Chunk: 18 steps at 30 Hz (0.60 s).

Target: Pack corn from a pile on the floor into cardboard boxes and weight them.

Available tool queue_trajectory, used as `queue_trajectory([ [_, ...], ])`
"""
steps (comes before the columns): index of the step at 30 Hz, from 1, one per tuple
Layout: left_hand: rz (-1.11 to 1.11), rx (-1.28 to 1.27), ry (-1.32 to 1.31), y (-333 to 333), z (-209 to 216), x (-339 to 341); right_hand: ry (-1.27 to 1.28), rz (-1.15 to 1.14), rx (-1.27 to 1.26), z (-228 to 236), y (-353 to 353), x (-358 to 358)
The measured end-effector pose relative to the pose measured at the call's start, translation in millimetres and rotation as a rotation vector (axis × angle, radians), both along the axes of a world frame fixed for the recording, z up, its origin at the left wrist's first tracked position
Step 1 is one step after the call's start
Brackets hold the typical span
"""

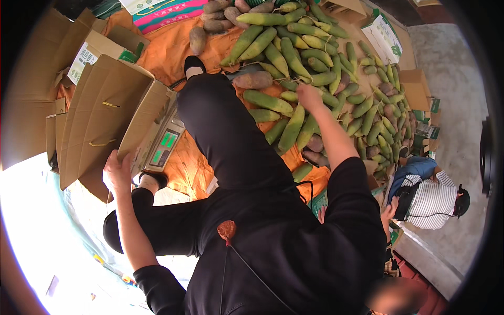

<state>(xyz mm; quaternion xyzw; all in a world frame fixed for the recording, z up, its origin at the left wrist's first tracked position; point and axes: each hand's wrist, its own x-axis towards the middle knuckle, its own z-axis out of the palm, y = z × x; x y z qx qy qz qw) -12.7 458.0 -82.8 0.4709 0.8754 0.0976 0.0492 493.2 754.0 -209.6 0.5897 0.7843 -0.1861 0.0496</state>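
Note:
My left hand point(118, 170) grips the near edge of an open cardboard box point(136, 123), fingers closed over its wall. That box stands at a digital scale point(167, 142) with lit green displays; its inside is hidden from me. Stretched out to the right, my right hand point(310, 98) is closed at the thin end of a long green radish point(294, 58) on the big pile. More green radishes point(291, 128) lie just below that hand. A few reddish-brown roots point(252, 80) are mixed in beside them.
An orange sheet point(184, 163) covers the floor under the scale. Other cartons point(86, 58) stand at the far left, and a pink and teal box point(165, 13) at the top. A person in a striped shirt point(430, 199) bends at the right; another person's hand point(389, 209) shows nearby.

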Motion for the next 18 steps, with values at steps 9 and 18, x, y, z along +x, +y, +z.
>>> queue_trajectory([
  [9,0.034,-0.011,-0.040,0.4,-0.8,3.4,-0.080,-0.766,-0.554,-95.3,-123.2,50.4],
  [18,0.041,0.027,-0.019,2.3,11.2,11.7,0.231,-1.170,-0.592,-123.1,-131.5,29.4],
])
